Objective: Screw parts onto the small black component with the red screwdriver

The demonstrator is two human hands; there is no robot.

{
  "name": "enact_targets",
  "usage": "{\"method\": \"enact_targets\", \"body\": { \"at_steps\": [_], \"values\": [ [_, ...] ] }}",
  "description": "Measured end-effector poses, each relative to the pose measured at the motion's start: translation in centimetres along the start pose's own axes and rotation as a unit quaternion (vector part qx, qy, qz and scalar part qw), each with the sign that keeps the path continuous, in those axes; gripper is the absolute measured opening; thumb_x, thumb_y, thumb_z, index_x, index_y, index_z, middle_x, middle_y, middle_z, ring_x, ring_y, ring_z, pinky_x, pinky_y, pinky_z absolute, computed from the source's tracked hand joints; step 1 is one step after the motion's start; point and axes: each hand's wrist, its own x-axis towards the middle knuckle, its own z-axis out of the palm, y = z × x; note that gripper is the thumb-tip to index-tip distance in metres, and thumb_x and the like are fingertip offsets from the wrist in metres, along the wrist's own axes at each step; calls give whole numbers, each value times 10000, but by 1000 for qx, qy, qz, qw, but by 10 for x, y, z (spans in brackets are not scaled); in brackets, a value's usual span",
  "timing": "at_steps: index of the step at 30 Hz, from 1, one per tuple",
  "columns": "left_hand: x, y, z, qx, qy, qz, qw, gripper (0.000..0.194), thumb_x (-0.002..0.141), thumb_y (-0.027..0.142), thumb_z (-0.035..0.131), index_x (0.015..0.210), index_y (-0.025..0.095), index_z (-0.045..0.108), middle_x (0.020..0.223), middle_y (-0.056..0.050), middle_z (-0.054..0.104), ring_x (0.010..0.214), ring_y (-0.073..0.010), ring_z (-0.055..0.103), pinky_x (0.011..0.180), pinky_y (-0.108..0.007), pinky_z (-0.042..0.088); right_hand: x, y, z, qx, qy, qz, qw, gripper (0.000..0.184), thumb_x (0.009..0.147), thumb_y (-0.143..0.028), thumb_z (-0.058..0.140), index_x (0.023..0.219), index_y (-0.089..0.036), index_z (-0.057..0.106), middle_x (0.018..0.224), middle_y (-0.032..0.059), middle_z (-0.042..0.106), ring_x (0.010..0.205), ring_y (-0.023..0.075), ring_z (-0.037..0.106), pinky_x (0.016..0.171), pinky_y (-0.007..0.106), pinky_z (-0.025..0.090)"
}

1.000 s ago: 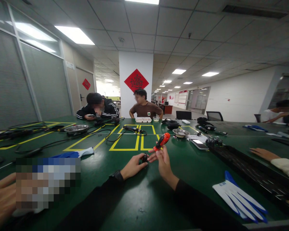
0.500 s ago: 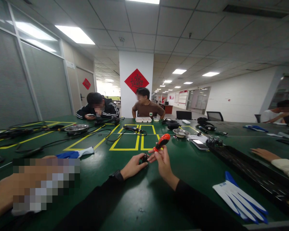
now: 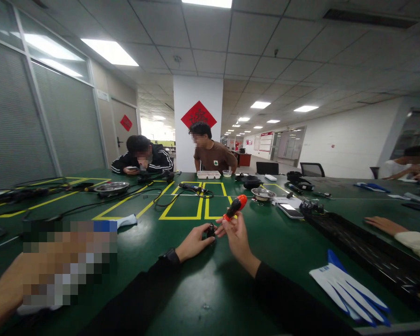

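Observation:
My left hand (image 3: 193, 241) is closed on a small black cylindrical part (image 3: 211, 228) just above the green table (image 3: 182, 298); its exact kind cannot be made out. A screwdriver (image 3: 237, 206) with a red and black handle is gripped by my right hand (image 3: 236, 234), its handle slanting up and to the right. The screwdriver's shaft is mostly hidden by my fingers, and I cannot tell whether its tip touches the black part. Both hands are close together over the middle of the table.
White and blue gloves (image 3: 348, 291) lie at right beside a long black tray (image 3: 357, 247). A phone (image 3: 290, 211) and metal bowls (image 3: 263, 193) stand farther back. Another person's forearm (image 3: 3, 291) rests at left, a co-worker's hand (image 3: 385, 224) at right. Cables cross the far left.
The screwdriver handle has shifted very slightly in my right hand. My left hand stays put. Across the table, the person in brown has leaned to the left.

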Motion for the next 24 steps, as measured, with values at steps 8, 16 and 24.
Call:
{"method": "enact_targets", "body": {
  "at_steps": [8,16,24],
  "values": [
    [1,2,-1,3,-1,-1,1000,203,754,238,530,939,164,568,896,-24,627,814,-169,556,751,-264,422,-2,-3,-2,14,-5,-11,1000,224,870,-303,412,1078,-224,390,853,29,610,573,119,617,522,255,525],
    [0,2,-1,4,-1,-5,1000,232,744,229,530,964,173,576,903,-35,635,785,-188,551,744,-295,427,0,-4,1,-9,6,-2,1000,301,824,-290,507,1094,-231,388,840,10,615,566,110,614,513,234,516],
    [0,8,-3,-7,-1,-5,1000,245,741,240,524,966,165,586,927,-50,642,797,-210,552,749,-320,423,-3,-2,-1,-5,-7,-17,1000,245,860,-297,434,1095,-233,406,873,31,611,598,115,620,523,237,516]
  ]
}}
